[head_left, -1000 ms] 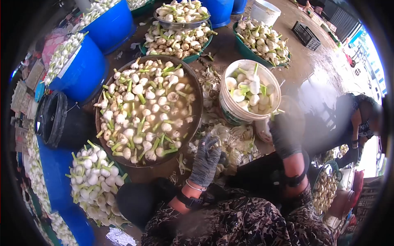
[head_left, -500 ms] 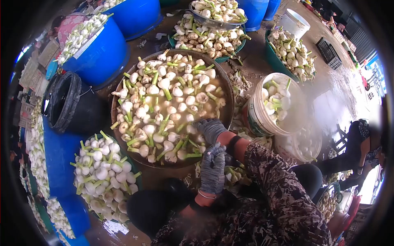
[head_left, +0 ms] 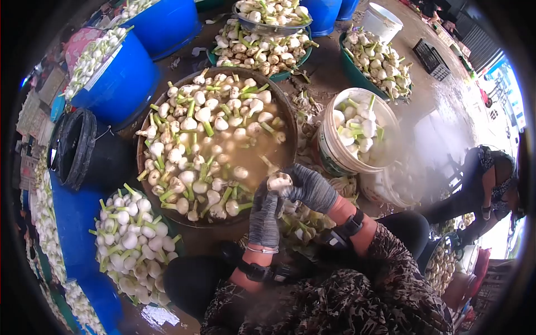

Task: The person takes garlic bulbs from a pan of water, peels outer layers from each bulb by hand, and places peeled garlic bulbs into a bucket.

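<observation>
Both my hands wear grey striped gloves and meet at the near right rim of a wide round tub (head_left: 294, 146) of murky water with many garlic bulbs floating in it. Between them is a garlic bulb (head_left: 278, 181) with brownish outer skin. My right hand (head_left: 310, 188) has its fingers closed around the bulb from the right. My left hand (head_left: 264, 215) is closed against the bulb from the lower left, its fingertips partly hidden behind it. Garlic peelings and stalks (head_left: 304, 223) lie below my hands.
A white bucket (head_left: 329, 128) holding cleaned garlic stands right of the tub. Piled white garlic (head_left: 131, 240) sits at the near left, beside a black bucket (head_left: 84, 148). Blue tubs (head_left: 120, 78) stand farther back. Another person (head_left: 491, 178) is at the right edge.
My right hand has come up out of the tub water with a garlic bulb. My left hand has moved to meet it, and both now hold the bulb. The view has shifted slightly.
</observation>
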`<state>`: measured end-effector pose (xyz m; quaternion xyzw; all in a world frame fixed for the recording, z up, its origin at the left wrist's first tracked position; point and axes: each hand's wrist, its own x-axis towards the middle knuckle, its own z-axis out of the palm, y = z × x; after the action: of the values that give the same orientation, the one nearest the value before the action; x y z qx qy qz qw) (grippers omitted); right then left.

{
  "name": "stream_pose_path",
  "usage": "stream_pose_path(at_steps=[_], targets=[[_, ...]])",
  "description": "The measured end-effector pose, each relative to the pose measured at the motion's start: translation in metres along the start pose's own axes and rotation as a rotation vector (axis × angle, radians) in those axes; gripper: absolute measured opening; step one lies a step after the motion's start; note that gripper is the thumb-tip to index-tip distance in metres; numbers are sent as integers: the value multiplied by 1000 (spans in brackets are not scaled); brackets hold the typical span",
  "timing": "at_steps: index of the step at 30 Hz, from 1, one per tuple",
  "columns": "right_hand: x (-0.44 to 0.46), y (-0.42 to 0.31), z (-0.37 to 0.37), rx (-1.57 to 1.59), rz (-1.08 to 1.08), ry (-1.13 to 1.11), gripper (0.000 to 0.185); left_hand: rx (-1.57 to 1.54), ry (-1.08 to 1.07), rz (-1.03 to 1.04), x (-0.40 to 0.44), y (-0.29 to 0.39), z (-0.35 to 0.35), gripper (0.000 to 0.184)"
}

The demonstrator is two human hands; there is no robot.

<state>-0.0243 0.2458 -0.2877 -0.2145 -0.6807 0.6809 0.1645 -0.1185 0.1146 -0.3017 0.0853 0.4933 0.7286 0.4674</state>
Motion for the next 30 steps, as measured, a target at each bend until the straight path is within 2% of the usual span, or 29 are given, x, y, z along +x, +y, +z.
stream_pose_path(at_steps=[2,3,5,6,8,9,12,13,14,15,16,17,21,23,24,26,28,30], targets=[[-21,-1,-6,10,-11,49,52,-213,-58,-98,-3,-12,8,36],[-31,-6,-10,-122,18,102,51,-204,-78,-109,-5,-13,13,36],[-48,-18,-15,-313,56,198,51,25,-158,3,-11,-14,21,35],[-55,-28,-17,-311,54,214,51,32,-173,-1,-13,-16,26,35],[-68,-46,-20,-578,56,267,48,50,-153,1,-15,-19,34,35],[-74,-44,-22,-592,-32,338,39,56,-165,0,-15,-24,34,35],[-86,-36,-26,-631,-101,502,29,110,-146,38,-13,-33,32,36],[-88,-34,-28,-676,-157,512,19,125,-143,49,-14,-36,32,36],[-88,-31,-29,-676,-156,521,19,141,-141,59,-15,-35,35,37],[-87,-28,-29,-799,-199,523,16,145,-149,59,-14,-33,35,37],[-86,-26,-28,-920,-242,521,13,335,-172,91,-13,-30,34,38],[-86,-29,-25,-938,-215,533,10,525,-191,124,-14,-25,36,39],[-86,-33,-19,-967,-165,526,11,497,-184,172,-25,-11,45,31],[-82,-33,-21,-744,-62,517,12,556,-275,127,-27,-3,40,40],[-80,-26,-27,-743,-60,513,12,555,-272,125,-28,-3,38,40],[-79,-3,-50,-731,56,662,13,-58,-292,-53,-30,-4,36,40],[-83,3,-71,-929,230,652,12,-74,-295,-37,-28,-1,33,41],[-86,-11,-63,-925,218,650,14,-97,-302,-8,-26,4,29,41]])
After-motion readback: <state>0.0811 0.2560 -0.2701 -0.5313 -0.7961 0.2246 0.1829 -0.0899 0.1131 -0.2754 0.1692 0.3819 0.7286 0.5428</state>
